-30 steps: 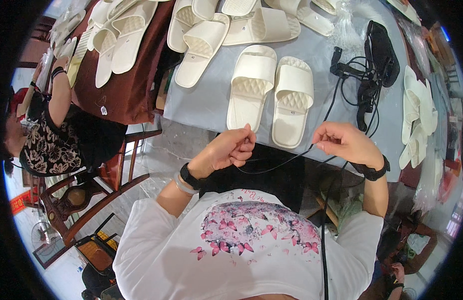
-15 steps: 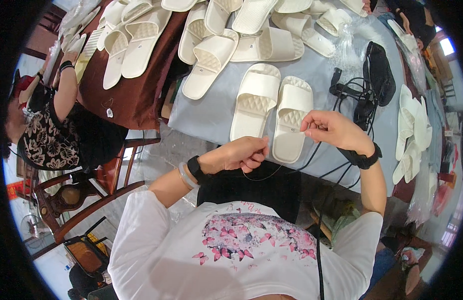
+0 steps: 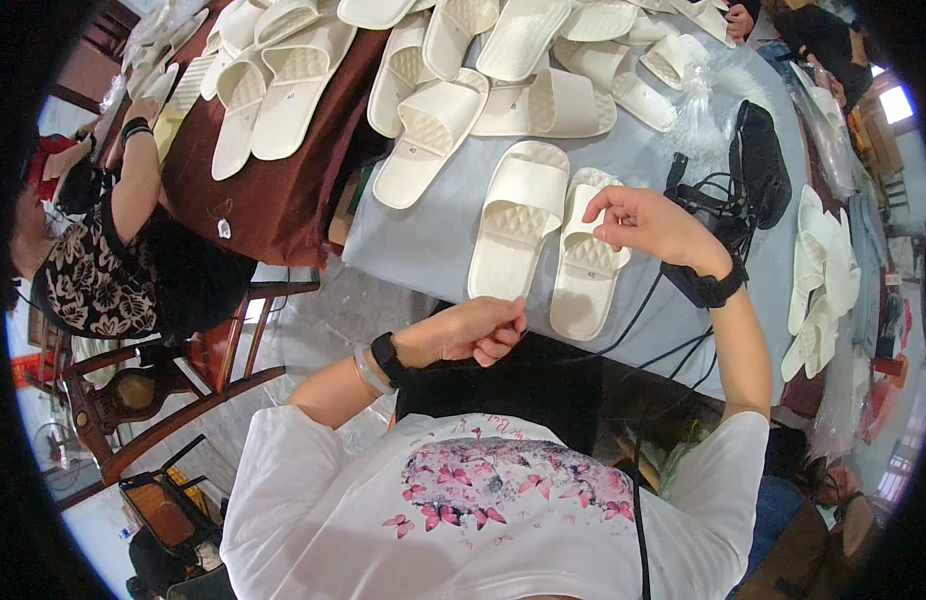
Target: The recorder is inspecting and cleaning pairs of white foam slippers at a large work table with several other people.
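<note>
A pair of cream slide slippers lies side by side near the table's front edge, toes away from me: the left slipper (image 3: 516, 215) and the right slipper (image 3: 581, 300). My left hand (image 3: 480, 330) is closed in a pinch just off the left slipper's heel. Fingers bent, my right hand (image 3: 638, 222) pinches above the right slipper's strap and hides part of it. Whatever is between the fingertips of either hand is too fine to make out.
More cream slippers (image 3: 428, 140) lie piled at the back of the grey-covered table (image 3: 403, 245). Clear plastic wrap (image 3: 698, 110) and a black bag with cords (image 3: 758, 165) sit at right. Another person (image 3: 103, 270) works at left by a brown-covered table (image 3: 273, 200).
My right hand has risen away from me, from beside the right slipper to over its strap. My left hand has shifted slightly down and left. A thin strand by it earlier is no longer distinct.
</note>
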Demonstrator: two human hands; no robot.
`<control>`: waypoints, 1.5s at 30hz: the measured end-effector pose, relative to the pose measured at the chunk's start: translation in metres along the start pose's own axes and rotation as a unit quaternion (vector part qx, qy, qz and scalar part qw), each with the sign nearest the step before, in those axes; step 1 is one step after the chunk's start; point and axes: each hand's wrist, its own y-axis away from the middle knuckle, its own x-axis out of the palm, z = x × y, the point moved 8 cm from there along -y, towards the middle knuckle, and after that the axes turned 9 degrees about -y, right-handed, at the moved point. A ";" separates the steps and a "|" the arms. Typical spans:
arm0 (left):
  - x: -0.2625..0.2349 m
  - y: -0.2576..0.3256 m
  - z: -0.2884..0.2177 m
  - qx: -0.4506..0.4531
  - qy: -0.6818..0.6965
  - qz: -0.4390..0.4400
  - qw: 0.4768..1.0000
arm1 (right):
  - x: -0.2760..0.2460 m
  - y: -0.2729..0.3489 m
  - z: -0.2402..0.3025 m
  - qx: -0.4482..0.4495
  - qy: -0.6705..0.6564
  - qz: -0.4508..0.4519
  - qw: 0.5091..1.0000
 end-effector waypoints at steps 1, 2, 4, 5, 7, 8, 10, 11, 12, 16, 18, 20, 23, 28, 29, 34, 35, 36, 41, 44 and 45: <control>-0.005 0.000 0.002 -0.003 0.021 -0.020 1.000 | 0.004 -0.001 0.001 -0.009 -0.009 0.007 1.000; -0.009 -0.001 0.001 0.010 0.041 -0.036 0.998 | 0.007 -0.002 0.000 -0.006 0.023 0.010 1.000; -0.012 -0.002 0.002 0.001 0.035 -0.044 0.998 | 0.010 -0.003 -0.002 -0.004 0.060 0.012 0.998; -0.010 -0.002 0.001 -0.006 0.031 -0.034 0.999 | 0.010 -0.003 -0.002 -0.007 0.055 0.005 0.998; -0.008 -0.003 -0.006 -0.011 0.023 -0.024 0.999 | 0.008 -0.005 -0.001 -0.014 0.053 -0.005 0.998; -0.011 -0.004 -0.018 0.035 -0.007 -0.046 0.998 | 0.004 -0.008 0.001 -0.030 0.054 -0.025 0.998; -0.017 -0.007 -0.040 0.078 -0.038 -0.065 0.994 | -0.003 -0.016 0.001 -0.044 0.054 -0.046 0.996; -0.027 -0.010 -0.060 0.121 -0.090 -0.110 0.982 | -0.010 -0.021 0.004 -0.073 0.057 -0.073 0.993; -0.036 -0.011 -0.079 0.170 -0.153 -0.165 0.959 | -0.019 -0.027 0.004 -0.078 0.069 -0.110 0.988; -0.053 -0.023 -0.104 0.185 -0.211 -0.236 0.930 | -0.039 -0.061 -0.001 -0.097 0.063 -0.186 0.976; -0.053 -0.029 -0.103 0.144 -0.260 -0.241 0.924 | -0.038 -0.083 -0.013 -0.056 0.049 -0.156 0.985; -0.053 -0.028 -0.105 0.145 -0.269 -0.260 0.916 | -0.040 -0.099 -0.022 -0.020 0.035 -0.127 0.991; -0.051 -0.026 -0.108 0.154 -0.277 -0.269 0.909 | -0.035 -0.115 -0.046 0.125 -0.103 -0.063 0.985; -0.057 -0.031 -0.108 0.155 -0.271 -0.268 0.912 | -0.033 -0.128 -0.047 0.167 -0.085 -0.067 0.980; -0.056 -0.032 -0.108 0.160 -0.269 -0.261 0.913 | -0.035 -0.127 -0.045 0.149 -0.087 -0.097 0.980; -0.047 -0.002 -0.104 0.282 -0.233 -0.306 0.879 | -0.047 -0.096 -0.011 -0.081 0.018 -0.253 0.964; -0.043 0.020 -0.110 0.319 -0.340 -0.384 0.797 | -0.050 -0.084 -0.007 -0.126 -0.016 -0.266 0.956; -0.038 0.037 -0.111 0.310 -0.436 -0.453 0.714 | -0.051 -0.071 -0.006 -0.155 -0.048 -0.286 0.944; -0.002 0.068 -0.157 0.511 -0.480 -0.486 0.522 | -0.032 -0.040 -0.003 -0.192 -0.019 -0.266 0.944; -0.002 0.020 -0.195 0.511 -0.534 -0.347 0.578 | -0.028 -0.036 0.001 -0.216 -0.034 -0.276 0.936; -0.006 0.002 -0.202 0.507 -0.494 -0.265 0.655 | -0.031 -0.034 0.002 -0.234 -0.076 -0.274 0.930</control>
